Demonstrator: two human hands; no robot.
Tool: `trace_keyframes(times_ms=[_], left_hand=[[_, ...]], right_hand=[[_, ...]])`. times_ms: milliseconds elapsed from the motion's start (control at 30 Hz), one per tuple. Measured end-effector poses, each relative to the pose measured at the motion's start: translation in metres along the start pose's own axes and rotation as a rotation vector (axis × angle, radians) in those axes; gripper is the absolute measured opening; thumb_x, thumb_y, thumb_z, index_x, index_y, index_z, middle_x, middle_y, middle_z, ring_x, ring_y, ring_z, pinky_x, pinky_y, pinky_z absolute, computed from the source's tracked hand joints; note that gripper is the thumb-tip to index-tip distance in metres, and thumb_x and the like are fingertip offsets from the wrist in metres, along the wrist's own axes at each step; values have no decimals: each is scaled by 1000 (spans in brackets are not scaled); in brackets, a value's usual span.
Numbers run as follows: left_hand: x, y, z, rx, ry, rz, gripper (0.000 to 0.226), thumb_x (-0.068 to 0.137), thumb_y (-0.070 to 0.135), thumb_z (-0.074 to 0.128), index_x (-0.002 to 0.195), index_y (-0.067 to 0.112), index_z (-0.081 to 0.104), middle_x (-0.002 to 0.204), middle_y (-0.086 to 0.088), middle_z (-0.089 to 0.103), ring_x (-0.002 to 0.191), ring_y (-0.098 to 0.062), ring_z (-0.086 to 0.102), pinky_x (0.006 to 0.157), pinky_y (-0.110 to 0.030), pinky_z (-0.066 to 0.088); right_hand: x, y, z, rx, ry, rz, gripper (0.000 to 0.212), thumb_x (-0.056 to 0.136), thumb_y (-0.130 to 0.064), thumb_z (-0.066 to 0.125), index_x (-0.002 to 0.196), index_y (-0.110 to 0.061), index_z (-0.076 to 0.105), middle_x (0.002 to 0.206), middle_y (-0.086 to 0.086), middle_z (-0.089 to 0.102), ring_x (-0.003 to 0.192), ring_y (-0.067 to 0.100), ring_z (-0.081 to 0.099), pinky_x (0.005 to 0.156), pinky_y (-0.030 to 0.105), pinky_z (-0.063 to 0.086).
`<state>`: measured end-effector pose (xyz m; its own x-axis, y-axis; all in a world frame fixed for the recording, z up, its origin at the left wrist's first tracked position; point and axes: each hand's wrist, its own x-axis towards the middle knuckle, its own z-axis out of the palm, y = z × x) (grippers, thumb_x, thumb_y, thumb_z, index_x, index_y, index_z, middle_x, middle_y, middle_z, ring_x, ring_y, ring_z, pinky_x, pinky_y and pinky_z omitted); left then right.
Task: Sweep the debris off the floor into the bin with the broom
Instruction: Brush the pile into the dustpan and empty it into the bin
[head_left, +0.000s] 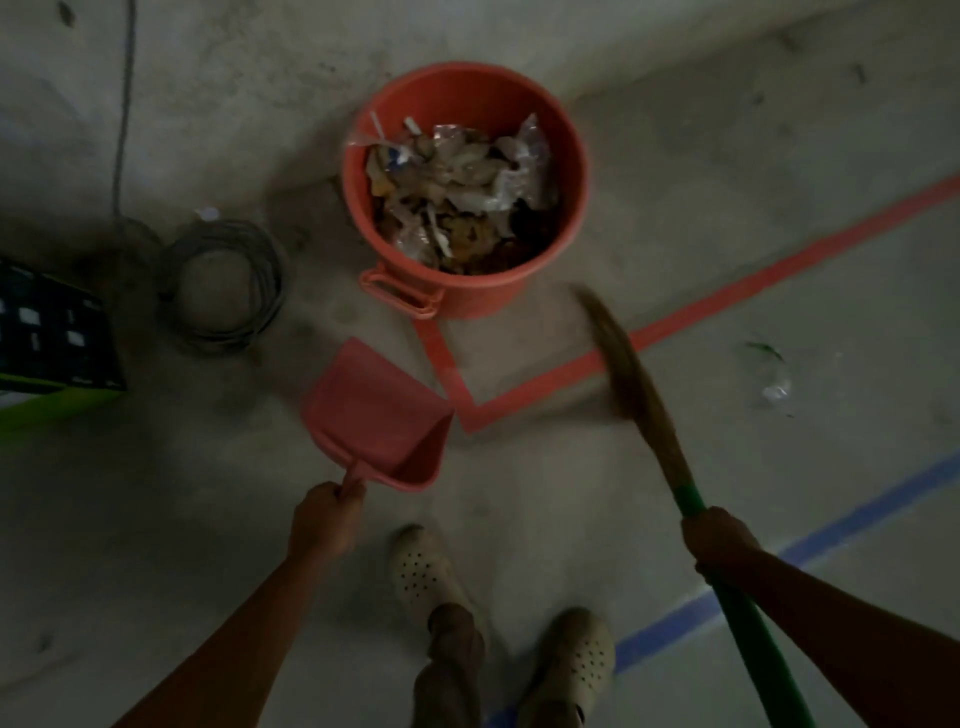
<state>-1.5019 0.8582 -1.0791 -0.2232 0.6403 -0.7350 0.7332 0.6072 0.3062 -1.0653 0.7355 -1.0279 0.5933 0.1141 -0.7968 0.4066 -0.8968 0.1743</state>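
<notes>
An orange-red bin (571, 156) stands on the concrete floor at the top middle, holding a heap of plastic scraps and leaves. My left hand (324, 519) grips the handle of a pink dustpan (376, 415), which hangs empty in front of the bin. My right hand (719, 540) grips the green handle of a broom (636, 384). Its brown bristles are blurred and point toward the bin's right side. A clear plastic scrap (771, 374) lies on the floor to the right of the broom.
A coil of grey cable (228, 286) lies left of the bin, with a dark crate (52, 332) at the left edge. Orange tape (727, 296) and blue tape (779, 551) mark the floor. My two feet in pale clogs (421, 566) stand at the bottom middle.
</notes>
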Motion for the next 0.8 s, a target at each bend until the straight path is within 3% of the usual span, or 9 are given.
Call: trace_keyframes(times_ms=[67,167,200,333,500,600,733,800], left_hand=[[-27,16,17,-53,-25,7,42,96,38,57,72,4,60,68,-15,67,58,-29,63,58,-33,50],[-67,38,36,-109,-50,29,45,97,40,55,68,5,56,64,-14,63,55,-28,58,57,-33,47],[-79,44,40,-131,-52,31,49,98,41,55,67,4,55,63,-14,61,53,-27,56,55,-32,45],[-120,66,42,-199,-47,13,56,97,48,53,67,1,52,64,-18,58,47,-25,52,43,-26,40],[-140,76,19,-241,-20,4,58,95,53,57,68,1,55,58,-15,57,46,-24,50,47,-27,39],[-143,70,-4,-276,13,2,61,93,58,57,67,2,55,58,-14,56,49,-24,51,53,-32,43],[-134,50,-41,-314,76,-48,59,94,56,55,70,3,63,59,-13,61,51,-26,57,53,-33,50],[-119,34,-61,-326,83,-65,60,95,55,56,69,1,62,60,-16,62,53,-28,59,60,-45,58]], right_hand=[[2,36,-18,113,32,49,28,101,-20,51,98,7,59,73,14,65,56,23,64,42,27,49],[-6,79,-40,263,93,64,31,101,-21,47,101,7,61,85,20,69,75,33,69,72,41,59],[-12,91,-47,316,123,81,31,101,-24,47,101,4,61,85,18,68,75,33,69,73,41,59],[-40,117,-74,507,181,101,34,100,-33,48,105,-2,58,80,14,66,65,28,66,53,31,51],[-81,98,-100,643,234,-62,31,100,-37,48,112,-8,54,82,12,65,66,28,67,58,38,58],[-119,57,-111,693,183,-225,30,101,-34,49,121,-11,51,83,12,64,64,26,66,52,34,55],[-179,-24,-107,667,42,-460,17,101,-29,50,112,-16,50,76,12,61,54,21,59,44,28,49],[-211,-70,-94,614,-57,-565,16,100,-26,51,113,-17,51,74,11,59,50,19,55,40,23,44]])
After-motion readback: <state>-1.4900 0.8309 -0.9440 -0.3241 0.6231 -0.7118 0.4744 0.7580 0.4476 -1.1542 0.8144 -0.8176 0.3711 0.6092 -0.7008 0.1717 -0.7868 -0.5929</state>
